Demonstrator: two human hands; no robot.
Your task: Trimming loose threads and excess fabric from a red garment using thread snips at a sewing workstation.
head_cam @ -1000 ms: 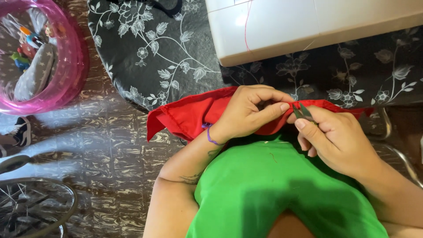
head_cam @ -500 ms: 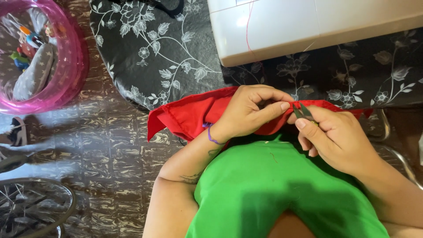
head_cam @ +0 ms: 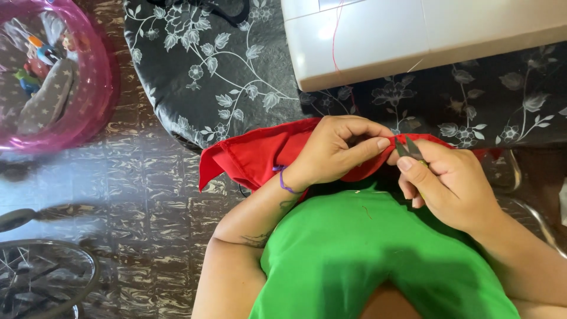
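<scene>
Worktop (head_cam: 248,77) under a black floral cloth carries a white sewing machine (head_cam: 425,35). Red fabric (head_cam: 260,155) lies at the worktop's near edge, above the person's green shirt (head_cam: 366,254). Left hand (head_cam: 333,150) pinches the fabric's upper edge between thumb and fingers. Right hand (head_cam: 446,186), touching the left fingertips, grips small snips (head_cam: 407,147), probably thread clippers; blades meet the fabric there.
</scene>
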